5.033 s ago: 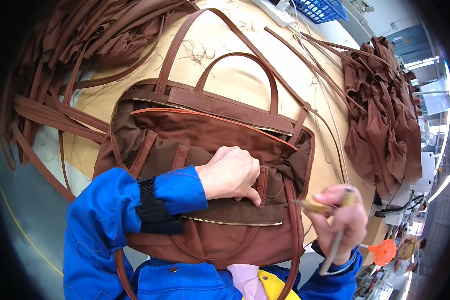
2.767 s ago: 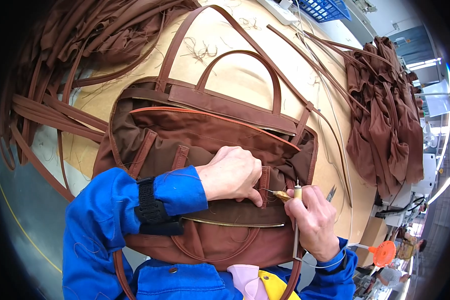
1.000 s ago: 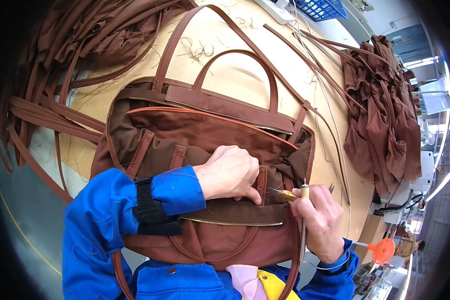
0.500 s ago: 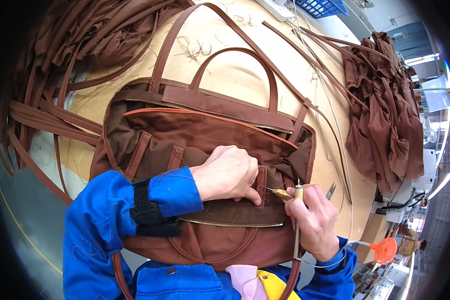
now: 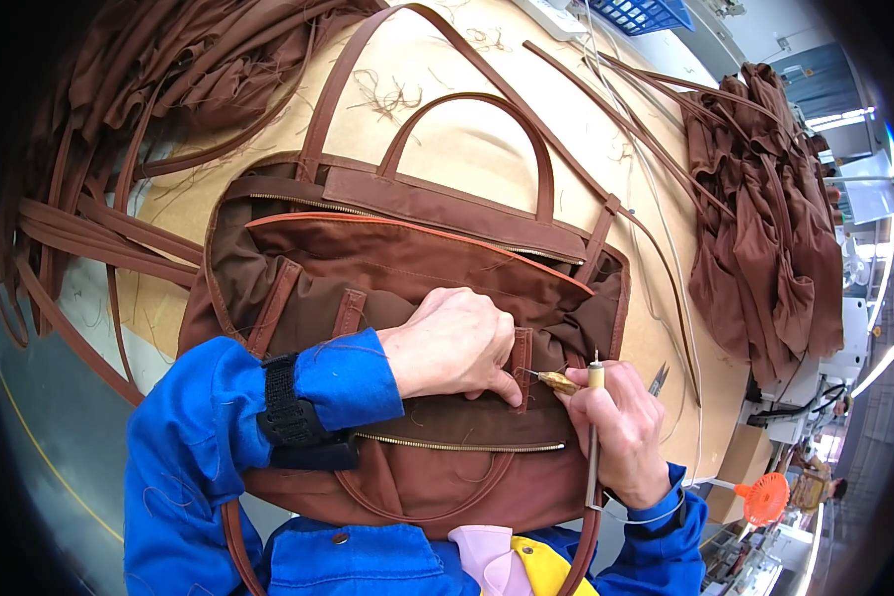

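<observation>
A large brown handbag [image 5: 397, 253] lies open on the table before me, its dark lining [image 5: 437, 419] and brass zips showing. My left hand [image 5: 454, 343] is closed on the lining, its thumb pressing beside a short brown leather tab [image 5: 522, 360]; the other fingertips are hidden. In my right hand [image 5: 621, 427] are two tools. One is a brass-coloured tool [image 5: 558, 381] with a thin tip, pointing left at the tab. The other is a pen-shaped tool [image 5: 595, 375] with a pale collar and a small metal tip, standing upright with a cord.
Brown bags and straps [image 5: 189, 79] are heaped at the far left. More gathered brown fabric [image 5: 760, 228] hangs at the right edge of the table [image 5: 477, 60]. Pointed metal blades [image 5: 658, 379] lie behind my right hand. A blue basket [image 5: 641, 14] and an orange fan [image 5: 765, 497] stand farther off.
My left thumb has shifted a little to the right along the tab. The thin tip in my right hand has moved very slightly, while the bag stays almost where it was.
</observation>
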Action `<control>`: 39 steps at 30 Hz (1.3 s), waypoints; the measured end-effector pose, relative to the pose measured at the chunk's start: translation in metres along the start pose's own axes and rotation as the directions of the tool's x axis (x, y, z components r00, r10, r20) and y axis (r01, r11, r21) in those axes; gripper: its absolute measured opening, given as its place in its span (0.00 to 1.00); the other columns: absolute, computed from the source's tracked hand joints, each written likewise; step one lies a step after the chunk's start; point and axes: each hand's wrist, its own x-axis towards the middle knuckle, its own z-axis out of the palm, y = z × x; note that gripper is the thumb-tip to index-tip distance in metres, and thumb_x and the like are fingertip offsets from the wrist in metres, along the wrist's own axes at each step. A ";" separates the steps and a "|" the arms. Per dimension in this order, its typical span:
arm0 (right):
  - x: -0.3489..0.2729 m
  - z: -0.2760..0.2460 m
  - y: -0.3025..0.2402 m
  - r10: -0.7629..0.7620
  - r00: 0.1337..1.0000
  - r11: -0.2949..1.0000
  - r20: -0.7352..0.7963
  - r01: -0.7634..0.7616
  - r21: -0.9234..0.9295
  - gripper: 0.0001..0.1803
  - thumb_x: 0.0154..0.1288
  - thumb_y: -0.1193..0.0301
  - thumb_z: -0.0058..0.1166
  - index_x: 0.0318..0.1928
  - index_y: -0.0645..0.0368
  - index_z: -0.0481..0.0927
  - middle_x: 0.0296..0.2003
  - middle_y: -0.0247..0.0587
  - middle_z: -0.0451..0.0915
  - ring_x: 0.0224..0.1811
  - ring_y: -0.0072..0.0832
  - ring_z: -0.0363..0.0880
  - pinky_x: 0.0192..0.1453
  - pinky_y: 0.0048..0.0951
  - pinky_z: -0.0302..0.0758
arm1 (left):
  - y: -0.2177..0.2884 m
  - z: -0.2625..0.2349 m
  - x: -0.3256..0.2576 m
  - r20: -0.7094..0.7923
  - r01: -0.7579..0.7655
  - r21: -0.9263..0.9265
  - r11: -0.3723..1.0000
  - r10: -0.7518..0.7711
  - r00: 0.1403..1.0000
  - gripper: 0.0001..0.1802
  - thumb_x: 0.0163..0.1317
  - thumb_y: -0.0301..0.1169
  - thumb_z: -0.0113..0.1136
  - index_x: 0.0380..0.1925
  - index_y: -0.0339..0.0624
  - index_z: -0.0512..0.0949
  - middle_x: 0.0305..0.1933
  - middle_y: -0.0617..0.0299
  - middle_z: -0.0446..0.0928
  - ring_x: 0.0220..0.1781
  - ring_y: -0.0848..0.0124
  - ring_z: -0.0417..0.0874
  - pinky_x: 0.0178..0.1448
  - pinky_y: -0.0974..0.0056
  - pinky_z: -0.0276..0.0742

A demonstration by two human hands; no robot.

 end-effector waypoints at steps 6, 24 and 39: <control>-0.003 0.011 0.008 -0.079 0.991 0.995 -0.108 0.084 0.051 0.13 0.43 0.80 0.65 0.28 0.57 0.74 0.32 0.41 0.79 0.34 0.38 0.80 0.30 0.33 0.76 | 0.002 0.002 -0.002 -0.051 -0.012 0.014 1.000 0.012 0.999 0.25 0.43 0.54 0.74 0.10 0.45 0.81 0.11 0.67 0.77 0.24 0.64 0.84 0.36 0.62 0.79; -0.002 0.011 -0.004 0.015 0.951 0.974 -0.309 0.056 0.218 0.19 0.48 0.82 0.71 0.27 0.58 0.68 0.35 0.46 0.83 0.32 0.41 0.81 0.32 0.35 0.79 | 0.002 0.009 -0.001 -0.139 -0.038 0.094 0.995 0.050 0.989 0.27 0.42 0.55 0.75 0.17 0.39 0.82 0.19 0.50 0.80 0.27 0.53 0.85 0.34 0.54 0.79; -0.006 -0.011 0.001 0.082 0.996 0.995 -0.043 -0.079 0.055 0.12 0.45 0.81 0.64 0.29 0.59 0.74 0.36 0.43 0.81 0.36 0.40 0.81 0.33 0.35 0.77 | -0.005 -0.004 -0.011 -0.119 -0.099 -0.058 0.993 0.092 0.989 0.22 0.50 0.48 0.73 0.19 0.38 0.81 0.19 0.52 0.80 0.26 0.53 0.83 0.34 0.55 0.78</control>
